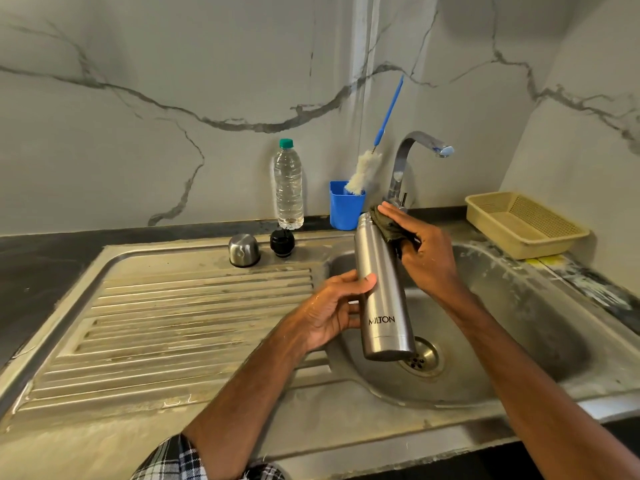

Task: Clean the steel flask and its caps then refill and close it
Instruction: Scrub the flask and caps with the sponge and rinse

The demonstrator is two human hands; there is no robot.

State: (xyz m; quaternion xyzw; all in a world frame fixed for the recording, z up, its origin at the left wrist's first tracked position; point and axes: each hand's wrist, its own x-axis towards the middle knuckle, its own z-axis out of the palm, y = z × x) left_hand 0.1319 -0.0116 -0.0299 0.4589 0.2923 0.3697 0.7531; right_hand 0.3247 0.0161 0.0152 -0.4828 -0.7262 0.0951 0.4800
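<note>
Left of centre frame, the domed steel outer cap (243, 250) and the round black inner cap (282, 242) stand on the ribbed steel drainboard (173, 306). Your left grip (332, 306) wraps the cylindrical brushed-steel flask (381, 289), tilted over the basin. Your right grip (422, 244) holds a dark green cloth (388, 226) against its neck. Wet fingers may let the flask slip.

Flask (381, 289) above sink basin (519, 323); outer cap (243, 250) and inner cap (282, 242) on drainboard (173, 323) to its left.
</note>
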